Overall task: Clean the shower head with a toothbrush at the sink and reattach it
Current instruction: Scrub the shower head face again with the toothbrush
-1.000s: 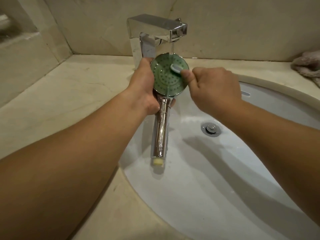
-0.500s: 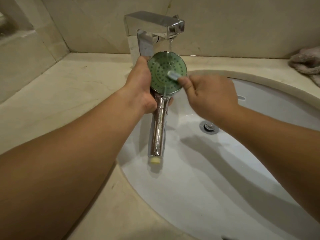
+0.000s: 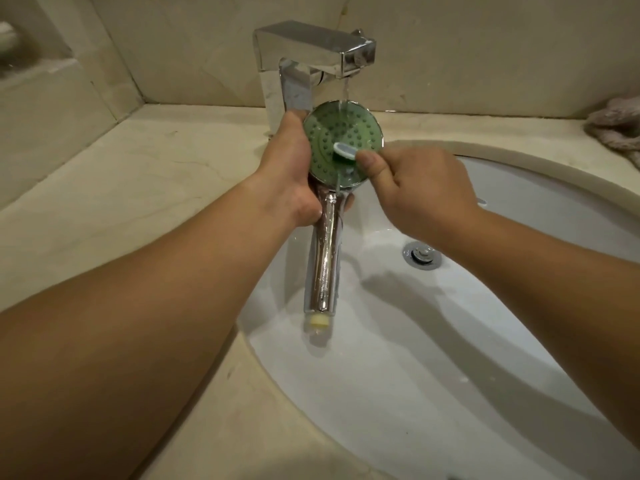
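We see the left hand wrapped around the neck of the shower head, holding it face-up over the sink under water running from the faucet. The right hand pinches the toothbrush, whose head rests on the green nozzle face. A cloth lies at far right.
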Demonstrator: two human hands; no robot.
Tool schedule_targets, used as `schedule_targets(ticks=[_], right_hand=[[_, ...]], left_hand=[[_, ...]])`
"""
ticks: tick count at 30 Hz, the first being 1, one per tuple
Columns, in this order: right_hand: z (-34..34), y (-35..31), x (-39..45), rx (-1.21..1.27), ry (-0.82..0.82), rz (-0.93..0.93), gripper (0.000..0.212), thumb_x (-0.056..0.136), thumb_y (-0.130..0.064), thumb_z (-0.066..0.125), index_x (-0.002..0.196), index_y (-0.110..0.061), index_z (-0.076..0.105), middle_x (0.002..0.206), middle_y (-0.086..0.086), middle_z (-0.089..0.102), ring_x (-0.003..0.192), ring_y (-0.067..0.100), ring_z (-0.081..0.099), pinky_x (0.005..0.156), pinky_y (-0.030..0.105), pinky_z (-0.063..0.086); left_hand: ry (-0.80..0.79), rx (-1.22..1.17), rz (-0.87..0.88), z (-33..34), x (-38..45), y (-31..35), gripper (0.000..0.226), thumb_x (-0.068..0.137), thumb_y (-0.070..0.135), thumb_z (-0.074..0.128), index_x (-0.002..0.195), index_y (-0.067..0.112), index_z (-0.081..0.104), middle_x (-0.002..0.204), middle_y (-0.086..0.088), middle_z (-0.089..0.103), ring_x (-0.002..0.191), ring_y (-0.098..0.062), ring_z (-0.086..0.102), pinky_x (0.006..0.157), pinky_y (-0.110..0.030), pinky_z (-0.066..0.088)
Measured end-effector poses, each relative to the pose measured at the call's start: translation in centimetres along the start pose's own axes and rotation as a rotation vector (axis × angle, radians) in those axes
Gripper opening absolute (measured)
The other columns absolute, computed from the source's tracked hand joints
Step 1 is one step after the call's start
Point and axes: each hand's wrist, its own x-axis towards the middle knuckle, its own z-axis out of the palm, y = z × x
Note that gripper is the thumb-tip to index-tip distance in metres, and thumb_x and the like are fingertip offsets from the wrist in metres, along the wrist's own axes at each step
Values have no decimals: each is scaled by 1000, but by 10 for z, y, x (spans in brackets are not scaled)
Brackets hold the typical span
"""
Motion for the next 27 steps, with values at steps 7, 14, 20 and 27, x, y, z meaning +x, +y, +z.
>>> schedule_targets(ticks=[7,14,20,27], right_hand=[[3,1,-1,-85,18,43,55,98,-63,15,79,-26,51,58,-4,47,54,16,45,49,27,25],[3,3,-5,-142,16,-28,56,96,-64,12,75,-26,48,57,-6,44,49,11,37,48,25,21],[4,6,0,-112,44,14,55,97,-63,15,75,-26,49,55,-6,43,49,14,40,48,26,24],[3,8,0,-130,38,30,56,99,-62,16,74,-23,48,56,-5,43,53,21,44,51,29,27]], left_hand=[[20,17,-3,1,-2,-2,67,93,70,44,122,20,77,109,-7,80,87,-27,70,80,-40,52],[27,1,13,2,-5,-1,66,95,70,44,122,20,76,102,-8,80,77,-25,69,74,-36,53],[31,1,3,1,-4,-1,66,94,68,44,124,20,76,99,-7,79,85,-27,68,77,-38,51],[45,10,12,2,-5,-1,61,93,66,46,117,21,78,98,-6,79,86,-27,68,78,-39,52]])
